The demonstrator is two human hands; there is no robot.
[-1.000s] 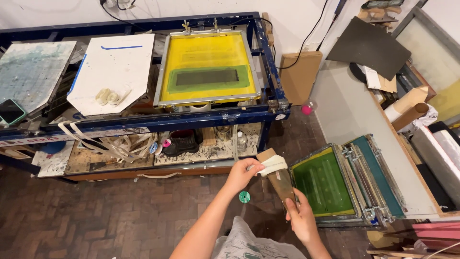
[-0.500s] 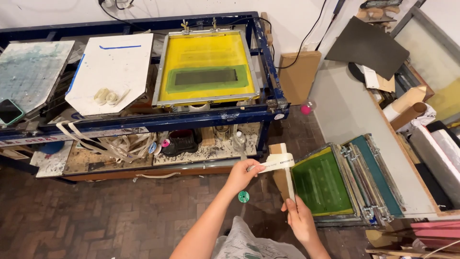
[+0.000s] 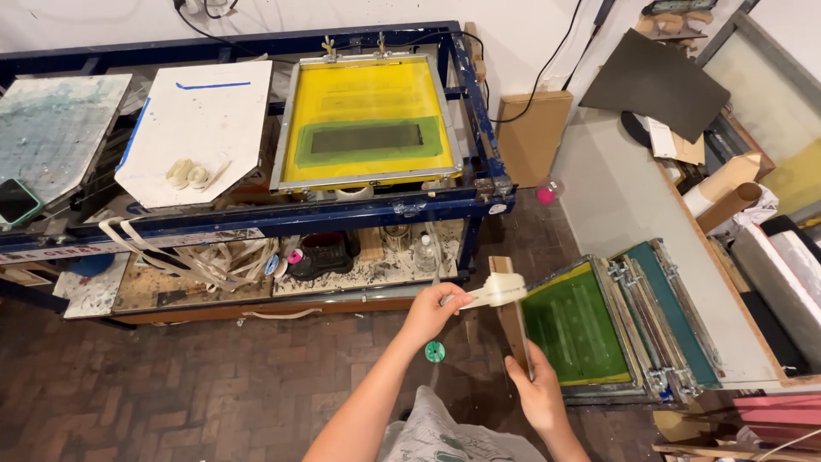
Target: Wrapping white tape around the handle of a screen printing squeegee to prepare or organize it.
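A screen-printing workshop is seen from above, over a brick floor. In the lower middle of the view, a narrow wooden squeegee (image 3: 511, 321) is held upright on its end, its long axis running from the person's body away toward a blue printing press (image 3: 256, 218). The right hand (image 3: 540, 395) is clenched around the squeegee's near, lower end. The left hand (image 3: 432, 311) lies just to the left of the squeegee's far end, and a strip of pale tape (image 3: 496, 291) is pinched between its fingers; the strip stretches rightward from the fingers and is laid across the squeegee's upper part, touching it. The tape therefore runs crosswise to the squeegee's length. The left hand is the nearer one to the taped end.

Just to the right of the squeegee, a stack of framed screens (image 3: 616, 325) with green mesh is leaned against a grey wall. A small green roll (image 3: 435, 351) lies on the floor below the left hand. On the press above, a yellow screen (image 3: 368, 120) and a white board (image 3: 197, 128) are set side by side.
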